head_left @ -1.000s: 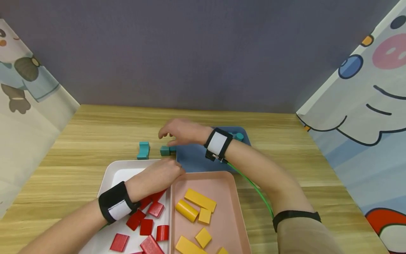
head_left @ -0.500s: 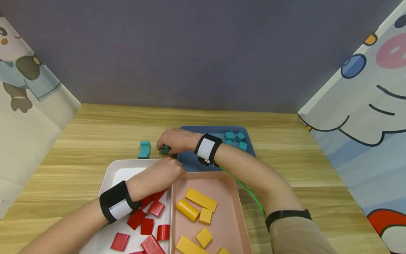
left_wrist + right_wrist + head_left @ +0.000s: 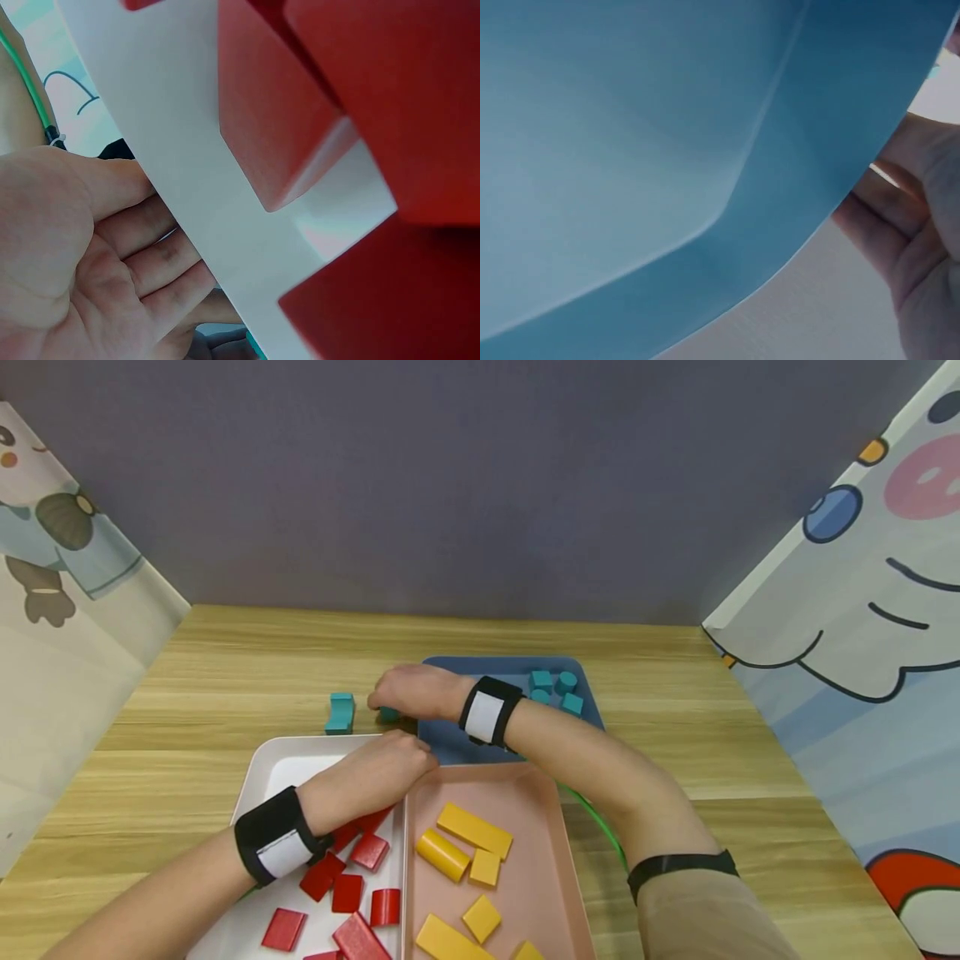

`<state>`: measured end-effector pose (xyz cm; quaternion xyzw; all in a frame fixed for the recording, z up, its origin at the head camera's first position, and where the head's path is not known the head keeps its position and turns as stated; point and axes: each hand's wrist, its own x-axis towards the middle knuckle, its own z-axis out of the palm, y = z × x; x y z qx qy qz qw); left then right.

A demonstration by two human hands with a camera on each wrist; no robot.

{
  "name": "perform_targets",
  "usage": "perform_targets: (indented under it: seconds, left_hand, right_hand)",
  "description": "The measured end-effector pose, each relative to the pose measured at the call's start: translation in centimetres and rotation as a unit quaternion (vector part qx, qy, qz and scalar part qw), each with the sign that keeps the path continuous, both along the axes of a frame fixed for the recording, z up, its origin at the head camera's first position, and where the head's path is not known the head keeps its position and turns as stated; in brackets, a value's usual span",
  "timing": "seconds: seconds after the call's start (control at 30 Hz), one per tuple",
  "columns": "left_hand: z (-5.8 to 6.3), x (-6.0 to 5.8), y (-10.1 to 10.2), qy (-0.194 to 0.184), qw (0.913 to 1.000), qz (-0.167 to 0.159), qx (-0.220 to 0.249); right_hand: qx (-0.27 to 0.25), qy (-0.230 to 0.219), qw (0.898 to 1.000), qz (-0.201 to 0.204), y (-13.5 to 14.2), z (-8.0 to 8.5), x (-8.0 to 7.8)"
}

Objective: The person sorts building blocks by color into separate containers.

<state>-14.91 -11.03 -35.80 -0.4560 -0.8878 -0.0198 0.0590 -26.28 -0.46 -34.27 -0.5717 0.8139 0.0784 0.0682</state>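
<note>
My right hand [image 3: 420,690] reaches over the left end of the blue tray [image 3: 447,743]. Its fingers curl down round a small teal block [image 3: 389,714] on the table, partly covered by the hand. In the right wrist view, the tray wall [image 3: 780,225] hides the fingertips of the right hand [image 3: 930,247]. My left hand [image 3: 375,779] lies over the far right corner of the white tray [image 3: 281,750]. The left wrist view shows that palm [image 3: 45,247] with the fingers passing behind the tray's rim, tips hidden. A curved teal block [image 3: 341,713] lies to the left.
Several red blocks [image 3: 347,893] lie in the white tray. The pink tray [image 3: 551,860] beside it holds several yellow blocks [image 3: 474,831]. More teal blocks [image 3: 541,681] sit in the blue tray's far right part. A dark wall [image 3: 450,527] stands behind the table [image 3: 660,710].
My right hand has come down and slightly left onto the small teal block, and its fingers have closed in round it. The left hand stays at the white tray's corner.
</note>
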Motion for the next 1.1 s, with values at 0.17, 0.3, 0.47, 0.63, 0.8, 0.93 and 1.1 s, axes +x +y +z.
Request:
perform_targets:
  seconds: [0.17, 0.3, 0.47, 0.63, 0.8, 0.93, 1.1]
  left_hand:
    - [0.0, 0.0, 0.0, 0.004, 1.0000, -0.002, -0.003]
    - [-0.1, 0.0, 0.0, 0.008, 1.0000, -0.003, -0.003]
    - [-0.2, -0.1, 0.2, 0.004, 1.0000, -0.006, 0.002]
    - [-0.1, 0.0, 0.0, -0.028, 0.9991, 0.006, 0.030]
    - [-0.1, 0.0, -0.2, -0.056, 0.9969, 0.011, 0.054]
    - [-0.1, 0.0, -0.4, -0.074, 0.9955, 0.018, 0.056]
    - [-0.1, -0.1, -0.3, -0.069, 0.9966, 0.018, 0.043]
  right_hand:
    - [-0.012, 0.037, 0.999, 0.017, 0.4, 0.0, 0.0]
    - [-0.036, 0.022, 0.999, 0.010, 1.0, 0.3, -0.2]
    - [-0.048, -0.007, 0.999, -0.015, 2.4, 1.7, -0.3]
    - [-0.061, -0.004, 0.998, -0.036, 5.1, 3.8, -0.3]
    - [-0.076, -0.003, 0.996, -0.055, 8.8, 4.4, 0.0]
    - [-0.062, -0.005, 0.996, -0.066, 11.4, 3.6, 0.4]
    - [-0.045, -0.023, 0.994, -0.093, 14.1, 2.1, 0.7]
